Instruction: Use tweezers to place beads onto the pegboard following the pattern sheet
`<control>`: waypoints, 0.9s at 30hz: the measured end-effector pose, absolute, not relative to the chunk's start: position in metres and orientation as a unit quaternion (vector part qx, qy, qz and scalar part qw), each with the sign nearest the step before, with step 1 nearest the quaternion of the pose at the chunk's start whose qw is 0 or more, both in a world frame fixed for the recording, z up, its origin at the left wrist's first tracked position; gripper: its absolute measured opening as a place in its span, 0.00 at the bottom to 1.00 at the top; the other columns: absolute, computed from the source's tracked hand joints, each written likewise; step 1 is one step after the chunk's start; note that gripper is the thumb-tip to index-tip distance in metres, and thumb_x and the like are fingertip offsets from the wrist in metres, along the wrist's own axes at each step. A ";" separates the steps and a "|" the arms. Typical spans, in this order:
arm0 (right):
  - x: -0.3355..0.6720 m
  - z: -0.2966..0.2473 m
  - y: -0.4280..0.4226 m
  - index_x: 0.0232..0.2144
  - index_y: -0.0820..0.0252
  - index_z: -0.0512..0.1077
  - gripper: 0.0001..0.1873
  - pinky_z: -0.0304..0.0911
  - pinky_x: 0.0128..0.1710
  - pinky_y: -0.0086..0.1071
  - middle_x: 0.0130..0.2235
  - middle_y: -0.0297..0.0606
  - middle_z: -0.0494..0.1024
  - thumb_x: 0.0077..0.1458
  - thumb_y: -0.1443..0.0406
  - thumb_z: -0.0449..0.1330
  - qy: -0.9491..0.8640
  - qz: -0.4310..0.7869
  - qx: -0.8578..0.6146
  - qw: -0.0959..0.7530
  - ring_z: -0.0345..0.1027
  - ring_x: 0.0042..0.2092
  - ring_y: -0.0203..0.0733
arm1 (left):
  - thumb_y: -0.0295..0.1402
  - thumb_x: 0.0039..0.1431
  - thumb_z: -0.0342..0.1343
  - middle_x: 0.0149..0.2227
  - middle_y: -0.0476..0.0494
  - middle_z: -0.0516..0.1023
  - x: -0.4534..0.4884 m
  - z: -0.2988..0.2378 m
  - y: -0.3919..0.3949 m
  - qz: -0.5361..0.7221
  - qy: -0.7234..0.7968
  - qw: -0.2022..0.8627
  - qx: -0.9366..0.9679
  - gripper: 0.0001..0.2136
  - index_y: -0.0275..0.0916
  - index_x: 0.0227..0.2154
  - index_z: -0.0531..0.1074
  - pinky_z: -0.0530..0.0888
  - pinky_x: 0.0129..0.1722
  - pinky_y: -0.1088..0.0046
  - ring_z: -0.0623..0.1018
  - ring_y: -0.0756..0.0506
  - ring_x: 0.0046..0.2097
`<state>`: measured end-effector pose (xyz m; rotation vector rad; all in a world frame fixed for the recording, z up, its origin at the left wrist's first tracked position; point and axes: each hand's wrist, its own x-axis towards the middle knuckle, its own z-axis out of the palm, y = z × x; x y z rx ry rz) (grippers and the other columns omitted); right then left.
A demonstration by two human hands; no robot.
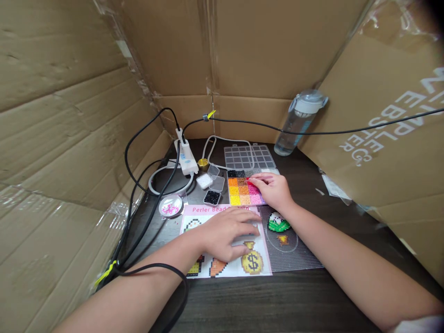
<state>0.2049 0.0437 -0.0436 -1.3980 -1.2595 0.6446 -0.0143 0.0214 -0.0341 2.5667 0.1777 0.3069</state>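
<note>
My left hand (229, 233) lies flat, fingers spread, on a Perler bead pattern sheet (222, 268) printed with a money bag and other pixel designs. My right hand (274, 189) reaches into a compartmented bead box (243, 192) filled with orange, yellow, pink and black beads; its fingertips are pinched together over the pink and red cells, and what they hold is too small to see. To the right of the sheet lies a clear pegboard (294, 254) with a partly made green and white bead figure (278, 222) on it.
The box's clear lid (249, 157) stands open behind it. Small tubs of white (204, 180) and black beads (212, 197), a dish of pink beads (170, 206), a power strip (186, 157) with cables and a water bottle (298, 122) sit on the dark table. Cardboard walls surround it.
</note>
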 end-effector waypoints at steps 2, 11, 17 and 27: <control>0.205 -0.044 0.044 0.26 0.58 0.84 0.09 0.78 0.41 0.40 0.33 0.43 0.86 0.49 0.59 0.69 -0.531 0.270 -0.587 0.548 0.82 0.37 0.48 | 0.36 0.58 0.62 0.66 0.35 0.72 -0.014 -0.033 0.021 0.113 0.067 0.273 0.953 0.18 0.41 0.52 0.78 0.68 0.68 0.46 0.71 0.32 0.67; 0.207 -0.038 0.041 0.25 0.59 0.83 0.09 0.77 0.39 0.38 0.33 0.42 0.87 0.50 0.60 0.67 -0.528 0.253 -0.585 0.561 0.82 0.36 0.47 | 0.36 0.58 0.62 0.66 0.35 0.72 -0.015 -0.033 0.020 0.113 0.070 0.269 0.954 0.18 0.39 0.51 0.78 0.70 0.66 0.45 0.73 0.32 0.66; 0.210 -0.016 0.028 0.28 0.60 0.85 0.08 0.76 0.34 0.33 0.36 0.44 0.87 0.50 0.60 0.71 -0.502 0.256 -0.571 0.597 0.81 0.37 0.44 | 0.36 0.59 0.61 0.66 0.34 0.72 -0.015 -0.035 0.021 0.126 0.066 0.264 0.954 0.18 0.40 0.51 0.77 0.71 0.65 0.45 0.73 0.32 0.66; 0.248 0.006 -0.079 0.33 0.59 0.86 0.12 0.52 0.13 0.27 0.33 0.46 0.86 0.51 0.57 0.75 -0.465 0.382 -0.549 0.580 0.57 0.16 0.28 | 0.37 0.62 0.59 0.67 0.35 0.71 -0.013 -0.038 0.024 0.127 0.051 0.252 0.958 0.17 0.41 0.52 0.77 0.71 0.65 0.45 0.73 0.32 0.66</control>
